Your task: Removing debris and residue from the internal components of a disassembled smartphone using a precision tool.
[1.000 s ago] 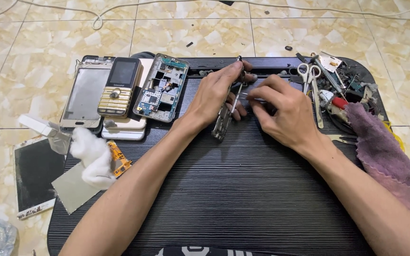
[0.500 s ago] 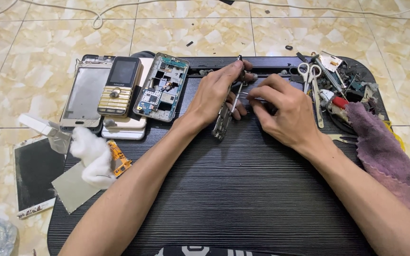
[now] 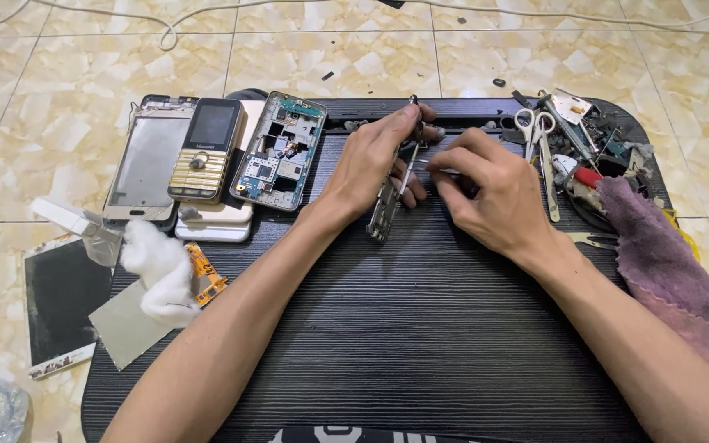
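Phone frame [image 3: 387, 201], a thin metal one standing on its edge, is gripped by the left hand [image 3: 371, 160], whose fingers close around its upper part; its lower end touches the black ribbed work board [image 3: 420, 328]. Just to the right of this grip, the right hand [image 3: 494, 193] pinches a thin metal tool [image 3: 430, 171] between thumb and fingertips, and the tip of the tool points to the frame. I cannot tell if the tip touches it.

Left of the grip, near the board's edge, lie a piece of white cotton [image 3: 157, 275], a grey sheet [image 3: 129, 328] and a loose dark screen panel [image 3: 59, 303] on the tiled floor. Further up on the same side are an opened phone with a bare circuit board [image 3: 279, 152], a gold keypad phone [image 3: 207, 148] and a phone with a grey screen [image 3: 145, 160].

Right of the grip, a purple cloth [image 3: 658, 262] lies at the board's edge. Beyond it are scissors [image 3: 539, 143] and a heap of small tools.
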